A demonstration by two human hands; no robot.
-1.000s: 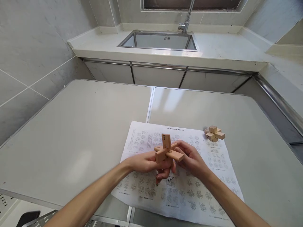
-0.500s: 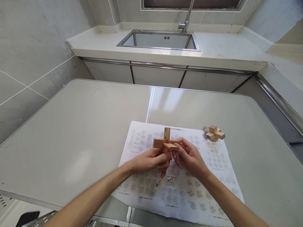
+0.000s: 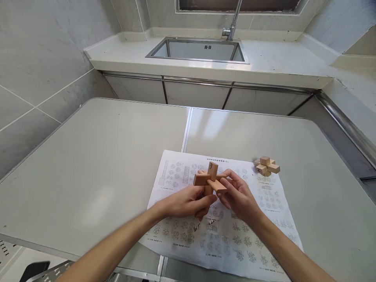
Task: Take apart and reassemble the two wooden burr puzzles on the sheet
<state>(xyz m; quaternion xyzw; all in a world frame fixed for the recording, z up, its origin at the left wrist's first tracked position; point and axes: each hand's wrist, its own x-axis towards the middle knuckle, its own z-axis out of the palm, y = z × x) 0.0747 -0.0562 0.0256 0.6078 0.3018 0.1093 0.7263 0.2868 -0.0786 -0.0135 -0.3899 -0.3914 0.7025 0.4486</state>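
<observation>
Both hands hold a wooden interlocking puzzle made of flat crossed bars, raised above a printed sheet. One upright bar bears a mark like a "3" near its top. My left hand grips the lower bar from the left, thumb pointing right. From the right, my right hand pinches the end of a sideways bar between thumb and fingers. Underneath lies the printed sheet, covered in small puzzle drawings. Another, paler wooden puzzle rests at the sheet's upper right corner, marked "2".
The pale folding table has a metal seam down its middle. Beyond it runs a white counter with a steel-rimmed sink and a faucet. A dark object sits below the table's front left edge.
The held puzzle has turned and tilted, showing more of the marked bar's face and another bar behind. It has shifted slightly right. Both hands keep their hold.
</observation>
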